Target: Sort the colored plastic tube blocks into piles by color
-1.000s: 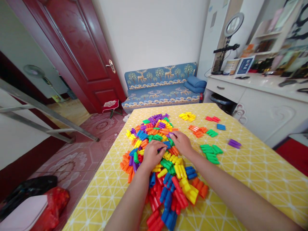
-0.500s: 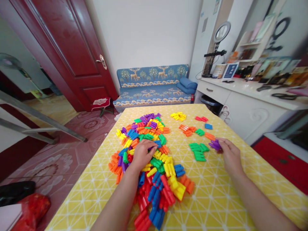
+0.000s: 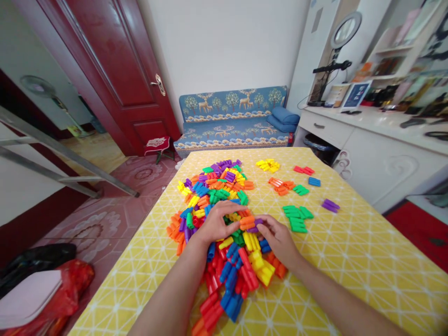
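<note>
Yellow-clothed bench (image 3: 350, 252) carried a heap of blocks (image 3: 224, 224).
Left hand (image 3: 213, 224) lay spread on it; right hand's (image 3: 278, 238) fingers (image 3: 263, 223) pinched a purple block (image 3: 257, 223).

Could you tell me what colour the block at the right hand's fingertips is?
Purple block, at the right hand; head view.

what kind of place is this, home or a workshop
Most likely a room in a home: a patterned blue sofa stands against the far wall, a white dresser with a ring light is on the right, and toy blocks cover a yellow tablecloth.
</note>
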`<state>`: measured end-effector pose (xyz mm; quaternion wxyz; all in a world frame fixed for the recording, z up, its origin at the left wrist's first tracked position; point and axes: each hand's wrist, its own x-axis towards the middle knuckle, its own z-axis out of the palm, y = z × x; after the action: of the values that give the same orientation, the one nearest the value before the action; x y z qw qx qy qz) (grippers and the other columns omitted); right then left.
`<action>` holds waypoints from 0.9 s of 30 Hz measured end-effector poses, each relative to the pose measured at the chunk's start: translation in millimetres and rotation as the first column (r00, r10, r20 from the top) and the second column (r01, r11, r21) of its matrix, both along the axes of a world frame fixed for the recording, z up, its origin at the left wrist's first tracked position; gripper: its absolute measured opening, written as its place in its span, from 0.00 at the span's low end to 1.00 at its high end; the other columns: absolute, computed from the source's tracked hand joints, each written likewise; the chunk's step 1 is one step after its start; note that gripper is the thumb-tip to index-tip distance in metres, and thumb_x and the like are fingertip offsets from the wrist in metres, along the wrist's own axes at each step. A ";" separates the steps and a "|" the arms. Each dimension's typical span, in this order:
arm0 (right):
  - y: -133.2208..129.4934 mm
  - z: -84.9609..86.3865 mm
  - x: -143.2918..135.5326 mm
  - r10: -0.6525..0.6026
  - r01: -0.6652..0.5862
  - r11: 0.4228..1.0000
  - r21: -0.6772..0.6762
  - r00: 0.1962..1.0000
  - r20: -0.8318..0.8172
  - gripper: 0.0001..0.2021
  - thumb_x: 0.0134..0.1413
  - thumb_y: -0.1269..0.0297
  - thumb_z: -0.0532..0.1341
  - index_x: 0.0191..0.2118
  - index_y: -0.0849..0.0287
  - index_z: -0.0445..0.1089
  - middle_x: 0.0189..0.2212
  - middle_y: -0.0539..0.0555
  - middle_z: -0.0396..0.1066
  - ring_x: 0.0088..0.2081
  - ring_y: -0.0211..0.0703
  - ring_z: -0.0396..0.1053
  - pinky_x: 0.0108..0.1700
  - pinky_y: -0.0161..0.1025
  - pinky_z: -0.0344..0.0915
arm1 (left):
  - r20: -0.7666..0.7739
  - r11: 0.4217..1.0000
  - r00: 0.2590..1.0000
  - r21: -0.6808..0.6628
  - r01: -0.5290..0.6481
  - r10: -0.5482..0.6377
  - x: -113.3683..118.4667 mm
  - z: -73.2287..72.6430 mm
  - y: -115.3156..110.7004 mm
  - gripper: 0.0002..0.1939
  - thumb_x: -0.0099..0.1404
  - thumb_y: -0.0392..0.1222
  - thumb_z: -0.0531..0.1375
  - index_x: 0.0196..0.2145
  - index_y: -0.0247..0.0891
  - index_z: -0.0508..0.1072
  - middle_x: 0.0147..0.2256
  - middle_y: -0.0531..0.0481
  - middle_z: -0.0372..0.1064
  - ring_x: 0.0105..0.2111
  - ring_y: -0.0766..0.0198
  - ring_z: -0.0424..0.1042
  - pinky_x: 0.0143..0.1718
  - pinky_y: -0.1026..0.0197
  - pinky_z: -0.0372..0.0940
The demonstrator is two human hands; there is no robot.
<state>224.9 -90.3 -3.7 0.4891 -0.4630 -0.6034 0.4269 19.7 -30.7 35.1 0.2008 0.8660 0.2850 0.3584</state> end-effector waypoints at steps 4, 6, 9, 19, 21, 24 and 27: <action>1.7 -2.3 2.0 -0.039 0.039 0.999 0.014 0.999 0.014 0.11 0.59 0.55 0.56 0.43 0.55 0.65 0.37 0.53 0.73 0.34 0.42 0.73 0.32 0.37 0.71 | -0.006 1.000 1.000 -0.003 -0.015 0.015 0.5 -3.2 -0.7 0.22 0.57 0.46 0.66 0.50 0.45 0.74 0.46 0.46 0.75 0.47 0.55 0.71 0.51 0.54 0.61; 2.6 -3.8 2.1 -0.033 0.033 0.999 0.008 0.999 0.012 0.11 0.59 0.55 0.56 0.43 0.55 0.65 0.36 0.52 0.73 0.34 0.42 0.73 0.33 0.38 0.72 | 0.009 1.000 1.000 -0.003 -0.013 0.013 1.0 -4.2 -0.3 0.24 0.55 0.49 0.67 0.50 0.45 0.74 0.46 0.45 0.75 0.47 0.55 0.71 0.51 0.54 0.62; 4.6 -5.8 3.6 -0.015 0.014 1.000 0.017 0.999 0.031 0.11 0.59 0.56 0.56 0.43 0.56 0.65 0.36 0.52 0.72 0.35 0.42 0.73 0.36 0.39 0.72 | 0.043 1.000 0.999 0.000 0.026 -0.026 1.9 -5.3 1.1 0.24 0.53 0.51 0.68 0.48 0.44 0.75 0.44 0.45 0.76 0.46 0.56 0.72 0.50 0.56 0.62; 1.9 4.4 11.3 -0.185 0.132 0.956 0.264 0.965 0.187 0.08 0.60 0.59 0.56 0.40 0.56 0.67 0.36 0.53 0.71 0.38 0.42 0.70 0.39 0.39 0.67 | 0.078 0.988 0.995 -0.141 -0.056 0.067 -1.8 -6.6 5.3 0.17 0.58 0.48 0.64 0.44 0.39 0.78 0.38 0.44 0.77 0.39 0.56 0.74 0.44 0.55 0.66; 5.8 6.9 31.3 -0.345 0.286 0.902 0.324 0.928 0.142 0.09 0.60 0.58 0.56 0.42 0.56 0.66 0.38 0.54 0.71 0.39 0.43 0.70 0.41 0.41 0.68 | 0.103 0.979 0.986 -0.168 -0.112 0.130 -3.1 -6.0 5.7 0.18 0.60 0.48 0.63 0.46 0.39 0.77 0.38 0.44 0.77 0.39 0.57 0.74 0.44 0.55 0.67; 17.2 5.6 83.8 -0.647 0.600 0.721 0.346 0.762 0.028 0.15 0.59 0.55 0.56 0.48 0.57 0.65 0.38 0.55 0.72 0.36 0.44 0.71 0.40 0.43 0.68 | 0.125 0.969 0.971 -0.170 -0.182 0.204 -4.4 -6.5 7.0 0.18 0.60 0.48 0.63 0.46 0.39 0.76 0.37 0.45 0.77 0.37 0.58 0.74 0.42 0.56 0.68; 28.2 -2.3 144.5 -0.839 0.788 0.534 0.306 0.539 0.076 0.17 0.57 0.52 0.56 0.45 0.59 0.69 0.32 0.55 0.73 0.32 0.45 0.70 0.38 0.43 0.67 | 0.132 0.964 0.964 -0.163 -0.208 0.231 -5.0 -8.2 9.0 0.17 0.59 0.47 0.63 0.45 0.39 0.77 0.37 0.46 0.76 0.35 0.59 0.74 0.41 0.57 0.69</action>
<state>369.5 -62.2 -6.0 0.6149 -0.6728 -0.4109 0.0213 14.7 -21.7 27.0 0.2440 0.7824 0.3893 0.4204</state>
